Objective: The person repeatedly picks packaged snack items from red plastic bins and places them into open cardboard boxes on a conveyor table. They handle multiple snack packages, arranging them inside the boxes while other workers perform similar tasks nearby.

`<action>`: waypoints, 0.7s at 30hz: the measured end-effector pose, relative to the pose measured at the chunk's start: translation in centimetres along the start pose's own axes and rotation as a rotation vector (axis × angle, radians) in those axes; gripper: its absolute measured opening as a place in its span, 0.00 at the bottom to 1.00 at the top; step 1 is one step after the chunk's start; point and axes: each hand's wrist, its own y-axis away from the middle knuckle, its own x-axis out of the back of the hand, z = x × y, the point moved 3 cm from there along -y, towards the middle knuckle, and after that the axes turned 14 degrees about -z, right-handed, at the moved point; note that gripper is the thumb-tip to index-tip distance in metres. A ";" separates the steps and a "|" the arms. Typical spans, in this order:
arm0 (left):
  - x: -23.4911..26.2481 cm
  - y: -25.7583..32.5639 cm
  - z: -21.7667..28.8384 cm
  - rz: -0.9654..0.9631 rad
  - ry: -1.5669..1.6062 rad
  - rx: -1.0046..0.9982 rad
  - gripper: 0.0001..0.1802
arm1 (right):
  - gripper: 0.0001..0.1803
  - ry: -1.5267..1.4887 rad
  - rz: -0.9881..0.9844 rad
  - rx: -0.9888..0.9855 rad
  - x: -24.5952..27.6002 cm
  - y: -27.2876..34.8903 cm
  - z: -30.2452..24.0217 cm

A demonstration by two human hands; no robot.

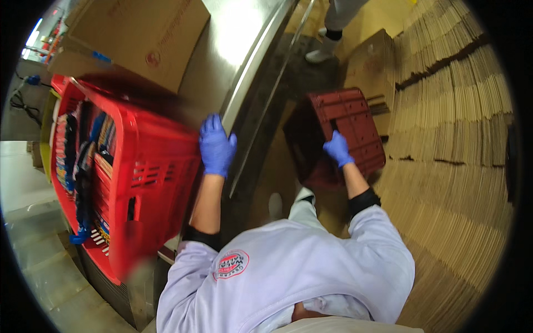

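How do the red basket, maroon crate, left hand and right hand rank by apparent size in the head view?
Largest: red basket
Next: maroon crate
Then: left hand
Smallest: right hand

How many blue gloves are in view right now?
2: one on the left hand, beside the bright red basket; one on the right hand, at the dark red crate. The other person's hands are out of frame.
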 end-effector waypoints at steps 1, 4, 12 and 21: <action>0.0 0.0 0.1 0.018 0.012 -0.010 0.33 | 0.16 -0.007 -0.019 -0.039 1.4 0.1 0.8; -0.7 -0.1 -0.5 0.032 0.051 -0.040 0.33 | 0.14 -0.003 0.097 -0.078 6.8 2.2 1.2; 0.5 -0.8 0.5 -0.085 0.016 0.033 0.33 | 0.10 0.166 0.419 0.076 13.2 4.0 -0.9; 0.2 -0.6 0.1 -0.048 -0.057 0.007 0.31 | 0.35 0.186 0.219 0.328 -10.8 13.4 -3.2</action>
